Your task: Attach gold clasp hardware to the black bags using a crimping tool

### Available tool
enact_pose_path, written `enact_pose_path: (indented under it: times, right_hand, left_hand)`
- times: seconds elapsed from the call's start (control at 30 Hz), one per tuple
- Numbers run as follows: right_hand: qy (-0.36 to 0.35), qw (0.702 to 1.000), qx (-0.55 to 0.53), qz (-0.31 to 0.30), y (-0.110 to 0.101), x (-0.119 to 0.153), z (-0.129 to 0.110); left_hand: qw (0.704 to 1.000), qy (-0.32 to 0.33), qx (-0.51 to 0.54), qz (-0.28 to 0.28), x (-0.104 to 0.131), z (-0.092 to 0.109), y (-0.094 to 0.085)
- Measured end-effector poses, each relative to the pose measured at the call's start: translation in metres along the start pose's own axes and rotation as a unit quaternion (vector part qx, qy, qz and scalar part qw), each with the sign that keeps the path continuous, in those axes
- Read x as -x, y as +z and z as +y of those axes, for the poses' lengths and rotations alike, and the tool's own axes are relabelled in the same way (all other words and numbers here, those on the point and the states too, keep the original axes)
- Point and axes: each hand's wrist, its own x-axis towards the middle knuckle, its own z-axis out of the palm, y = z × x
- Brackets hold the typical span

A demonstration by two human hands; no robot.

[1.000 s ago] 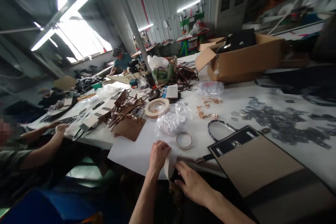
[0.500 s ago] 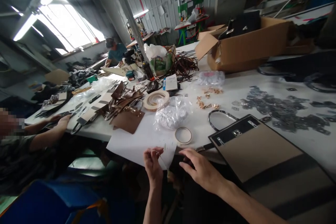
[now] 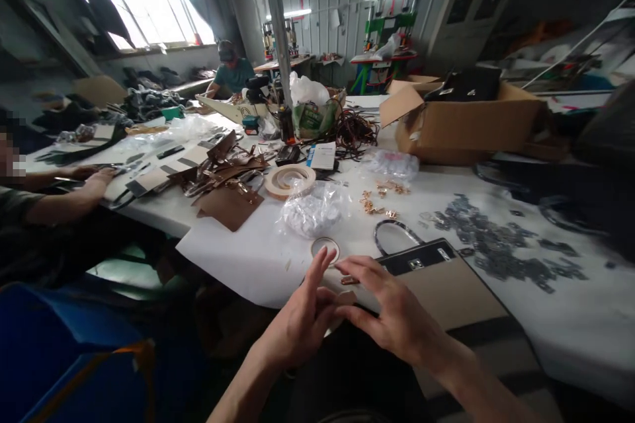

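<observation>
My left hand [image 3: 308,320] is closed low in front of the table edge. Its thumb and lower fingers press together on a thin pale strip [image 3: 334,328], mostly hidden, while the index finger points up. My right hand [image 3: 391,307] touches it at the thumb; its other fingers are curved, apart from the thumb. Between the hands and the bag shows a small brown and gold-coloured tip [image 3: 348,280]. A beige and black handbag [image 3: 456,291] lies flat under my right forearm, its handle [image 3: 397,225] on the table. Just beyond my fingertips is a tape roll [image 3: 325,241].
A plastic bag of white pieces [image 3: 312,211], a wide tape roll [image 3: 289,182], brown leather pieces [image 3: 231,206] and gold-coloured fittings [image 3: 381,203] lie ahead. Metal plates [image 3: 496,238] spread at the right, near a cardboard box [image 3: 466,125]. A co-worker's hands [image 3: 96,178] are at the left.
My hands have come together and touch; they were apart, the left holding up a thin strip. The view has turned and levelled, so the bag and tape roll appear further left.
</observation>
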Motion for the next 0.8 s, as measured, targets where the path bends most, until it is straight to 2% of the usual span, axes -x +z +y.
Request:
enact_pose_path:
  times: [0.1,0.17,0.27,0.37,0.43,0.5,0.6,0.7,0.8]
  right_hand:
    - [-0.031,0.993,0.045,-0.100,-0.026,0.008,-0.002]
    - [-0.034,0.987,0.082,-0.133,-0.038,0.015,-0.001]
    - [-0.021,0.979,0.146,-0.138,-0.049,0.028,0.002]
    - [-0.008,0.970,0.203,-0.136,-0.060,0.043,0.003]
    - [0.000,0.963,0.228,-0.140,-0.066,0.052,0.003]
    - [0.014,0.962,0.232,-0.145,-0.072,0.062,0.005]
    - [0.056,0.973,0.183,-0.130,-0.080,0.076,0.013]
    - [0.093,0.989,0.060,-0.098,-0.081,0.091,0.024]
    - [0.075,0.995,-0.036,-0.060,-0.071,0.105,0.035]
  left_hand:
    - [0.996,0.044,-0.047,-0.058,-0.014,0.018,0.011]
    - [0.991,0.071,-0.079,-0.086,-0.023,0.025,0.018]
    - [0.987,0.083,-0.103,-0.094,-0.033,0.028,0.032]
    - [0.992,0.055,-0.090,-0.074,-0.038,0.025,0.050]
    - [0.990,0.039,-0.094,-0.101,-0.042,0.023,0.060]
    - [0.981,0.038,-0.114,-0.153,-0.046,0.021,0.069]
    - [0.969,0.046,-0.120,-0.212,-0.051,0.021,0.079]
    - [0.962,0.060,-0.066,-0.257,-0.052,0.023,0.084]
    - [0.958,0.071,0.004,-0.276,-0.049,0.020,0.087]
